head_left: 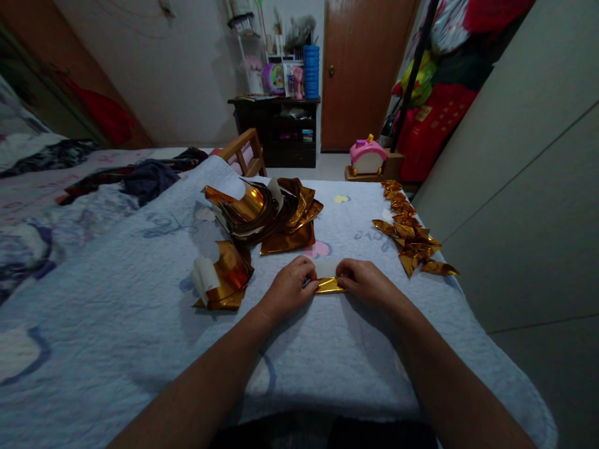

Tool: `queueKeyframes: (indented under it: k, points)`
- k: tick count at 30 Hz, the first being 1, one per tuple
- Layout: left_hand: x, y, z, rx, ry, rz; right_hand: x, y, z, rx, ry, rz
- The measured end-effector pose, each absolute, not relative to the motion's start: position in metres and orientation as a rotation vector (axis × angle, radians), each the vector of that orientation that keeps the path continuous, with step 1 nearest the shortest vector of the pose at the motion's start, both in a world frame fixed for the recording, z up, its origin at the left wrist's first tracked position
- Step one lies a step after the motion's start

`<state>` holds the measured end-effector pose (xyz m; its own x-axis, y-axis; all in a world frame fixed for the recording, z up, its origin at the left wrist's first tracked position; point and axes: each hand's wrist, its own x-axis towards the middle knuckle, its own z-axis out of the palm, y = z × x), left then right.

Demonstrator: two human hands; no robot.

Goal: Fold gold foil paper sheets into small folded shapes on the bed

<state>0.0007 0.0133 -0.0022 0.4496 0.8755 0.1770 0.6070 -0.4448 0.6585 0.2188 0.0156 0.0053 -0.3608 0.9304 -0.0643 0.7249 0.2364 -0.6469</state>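
A small sheet of gold foil paper (328, 285), white on its upper face, lies on the pale blue quilt (140, 312) between my hands. My left hand (289, 288) pinches its left end and my right hand (365, 282) pinches its right end, both pressing it down on the quilt. A loose stack of gold foil sheets (266, 215) sits just beyond my hands. A smaller curled bunch of gold sheets (222, 277) lies to the left of my left hand. A row of folded gold pieces (409, 234) runs along the quilt's right edge.
A grey wall or cabinet side (524, 187) stands close on the right. Dark clothes (150, 178) lie on the bed at left. Beyond the bed are a wooden chair (246, 153), a dark shelf unit (285, 131), a brown door (362, 68) and a pink toy house (367, 156).
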Motion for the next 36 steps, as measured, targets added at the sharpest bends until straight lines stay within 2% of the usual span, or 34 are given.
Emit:
queueKeyframes:
  k: [20,36]
  points:
    - [0.003,0.013,-0.01,2.204,1.319,0.734,0.21,0.015,0.001,-1.673,-2.123,0.696]
    - [0.012,0.002,-0.006,2.679,1.051,0.708,0.208,0.014,0.002,-1.719,-2.116,0.704]
